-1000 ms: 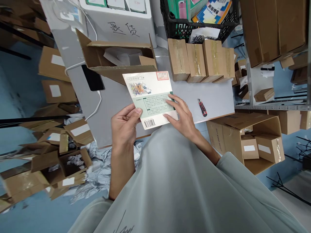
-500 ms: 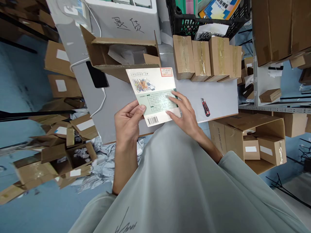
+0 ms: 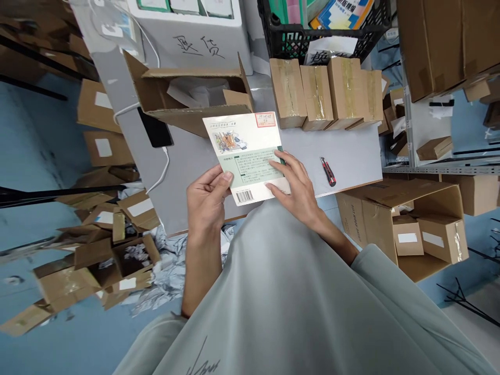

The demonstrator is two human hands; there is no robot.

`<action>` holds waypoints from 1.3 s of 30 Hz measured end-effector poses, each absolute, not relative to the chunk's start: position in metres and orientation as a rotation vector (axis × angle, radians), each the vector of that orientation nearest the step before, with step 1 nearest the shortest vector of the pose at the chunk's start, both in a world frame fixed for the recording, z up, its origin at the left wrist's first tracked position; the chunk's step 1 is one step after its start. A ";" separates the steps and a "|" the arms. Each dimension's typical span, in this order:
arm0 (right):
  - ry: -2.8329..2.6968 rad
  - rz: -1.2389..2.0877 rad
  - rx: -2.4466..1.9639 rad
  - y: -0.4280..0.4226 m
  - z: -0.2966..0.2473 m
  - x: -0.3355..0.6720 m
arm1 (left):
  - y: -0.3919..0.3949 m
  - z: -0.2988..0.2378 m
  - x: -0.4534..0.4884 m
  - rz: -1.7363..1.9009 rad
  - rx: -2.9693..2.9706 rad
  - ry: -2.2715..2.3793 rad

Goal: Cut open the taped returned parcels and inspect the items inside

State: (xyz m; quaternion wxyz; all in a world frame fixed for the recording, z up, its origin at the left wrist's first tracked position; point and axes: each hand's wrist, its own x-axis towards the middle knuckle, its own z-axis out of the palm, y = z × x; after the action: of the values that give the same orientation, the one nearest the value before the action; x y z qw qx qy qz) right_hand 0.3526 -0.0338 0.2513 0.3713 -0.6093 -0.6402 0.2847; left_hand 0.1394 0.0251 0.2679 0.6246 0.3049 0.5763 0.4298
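Note:
A thin paperback book is held up above the near edge of the table. It has a cream and pale green back cover with a small drawing, a barcode and a red-bordered sticker. My left hand is closed on its lower left edge, thumb on the cover and the other fingers behind. At the right edge, my right hand holds the book too, thumb and two fingers spread on the cover; its remaining fingers are hidden. Just beyond the book stands an open cardboard box with translucent wrapping inside.
A red and black utility knife lies on the table to the right. Several taped boxes stand behind it, below a black crate. A phone with a white cable is at left. A large open carton sits lower right.
Both hands stay on the book, which is slightly lower in view and tilted a little differently. The surroundings have shifted slightly as the head camera moved.

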 end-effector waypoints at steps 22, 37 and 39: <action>-0.794 1.433 -1.274 -0.042 0.244 0.373 | -0.006 0.242 0.140 0.757 1.036 1.217; -0.758 1.431 -1.308 -0.042 0.235 0.367 | -0.026 0.263 0.147 0.895 0.954 1.233; -0.760 1.431 -1.307 -0.043 0.235 0.365 | -0.027 0.265 0.146 0.901 0.955 1.232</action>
State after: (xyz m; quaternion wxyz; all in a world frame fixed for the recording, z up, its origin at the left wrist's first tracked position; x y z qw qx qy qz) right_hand 0.3650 -0.0430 0.2352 0.5056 -0.5418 -0.3149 0.5930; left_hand 0.1465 -0.0272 0.2648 0.6212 0.4157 0.5362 0.3921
